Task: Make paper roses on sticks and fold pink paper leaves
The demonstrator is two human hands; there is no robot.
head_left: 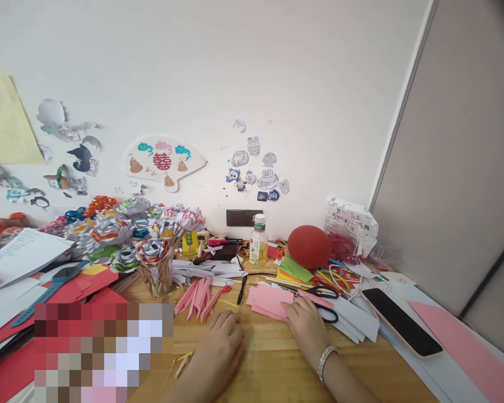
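My left hand rests on the wooden table, fingers loosely bent and nothing visible in them. Just beyond it lie several folded pink paper strips. My right hand, with a silvery bracelet on the wrist, has its fingers on the right edge of a small stack of pink paper pieces; its thumb is mostly hidden. Black-handled scissors lie beside that hand, partly over white paper sheets. Thin yellow strips lie left of my left forearm.
Paper flowers stand in a clear cup at the left. A bottle, a red balloon and green paper sit at the back. A phone lies right; a blue watch and red paper lie left.
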